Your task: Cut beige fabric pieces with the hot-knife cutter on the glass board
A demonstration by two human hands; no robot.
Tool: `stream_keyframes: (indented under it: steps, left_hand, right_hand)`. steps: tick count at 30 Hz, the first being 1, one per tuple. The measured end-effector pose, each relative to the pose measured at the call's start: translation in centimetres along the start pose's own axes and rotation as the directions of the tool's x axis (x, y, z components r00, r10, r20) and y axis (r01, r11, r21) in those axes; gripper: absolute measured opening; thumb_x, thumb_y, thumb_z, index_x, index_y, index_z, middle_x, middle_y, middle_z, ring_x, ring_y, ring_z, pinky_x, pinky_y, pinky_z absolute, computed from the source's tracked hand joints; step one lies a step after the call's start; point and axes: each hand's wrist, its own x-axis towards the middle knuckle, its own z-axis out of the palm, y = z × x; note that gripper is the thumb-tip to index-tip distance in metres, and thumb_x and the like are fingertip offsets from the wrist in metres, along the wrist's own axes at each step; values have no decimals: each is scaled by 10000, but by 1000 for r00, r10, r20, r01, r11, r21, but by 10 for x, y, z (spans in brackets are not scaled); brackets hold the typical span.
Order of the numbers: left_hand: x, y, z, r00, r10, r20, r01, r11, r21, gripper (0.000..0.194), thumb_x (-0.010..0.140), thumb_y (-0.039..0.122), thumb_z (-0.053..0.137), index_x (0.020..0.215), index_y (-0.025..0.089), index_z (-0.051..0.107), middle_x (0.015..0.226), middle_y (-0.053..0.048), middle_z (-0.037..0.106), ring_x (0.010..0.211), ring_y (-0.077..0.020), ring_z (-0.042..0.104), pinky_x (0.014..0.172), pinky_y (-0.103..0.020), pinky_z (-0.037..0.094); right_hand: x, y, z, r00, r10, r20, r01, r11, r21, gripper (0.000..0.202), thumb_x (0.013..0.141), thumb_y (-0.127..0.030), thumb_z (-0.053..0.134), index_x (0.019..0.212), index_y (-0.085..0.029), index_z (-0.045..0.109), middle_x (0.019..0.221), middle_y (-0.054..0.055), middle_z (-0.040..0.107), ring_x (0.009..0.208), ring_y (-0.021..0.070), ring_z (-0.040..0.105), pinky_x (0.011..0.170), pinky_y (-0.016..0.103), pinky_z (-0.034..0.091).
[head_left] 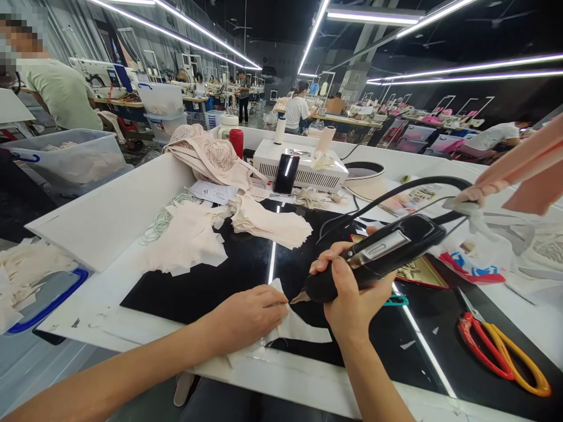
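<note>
My left hand (253,313) is closed on a small pale fabric piece (303,329), holding it near the front edge of the black glossy sheet (176,296). In my right hand (354,293) is a black corded handheld tool (389,246), tilted so its pointed metal tip meets or nearly meets the fabric beside my left fingertips. Farther back lie a stack of beige fabric pieces (272,223) and a looser pile of pale pieces (187,237).
Red and orange scissors (492,346) lie at the right. A phone (285,174) leans on a white vented box (308,164) at the back. The tool's black cable (396,190) arches rightward. Coworkers sit at sewing tables beyond.
</note>
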Motion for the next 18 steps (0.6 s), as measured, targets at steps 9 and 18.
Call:
stream_keyframes:
  steps: [9, 18]
  left_hand:
    - [-2, -2, 1, 999, -19, 31, 21, 999, -45, 166, 1074, 154, 563, 1170, 147, 698, 1168, -83, 706, 1085, -200, 687, 976, -319, 613]
    - [-4, -2, -3, 995, -36, 91, 41, 998, -54, 195, 1055, 130, 568, 1197, 174, 694, 1214, -93, 687, 1081, -213, 693, 937, -321, 618]
  right_hand:
    - [-2, -1, 1, 1000, 20, -2, -20, 1000, 6, 558, 851, -215, 795, 1336, -321, 539, 819, -79, 673, 586, 114, 610, 588, 311, 587]
    - [-5, -1, 1, 999, 33, 0, -33, 999, -6, 591, 853, -206, 781, 1373, -328, 529, 825, -72, 664, 589, 122, 614, 594, 322, 575]
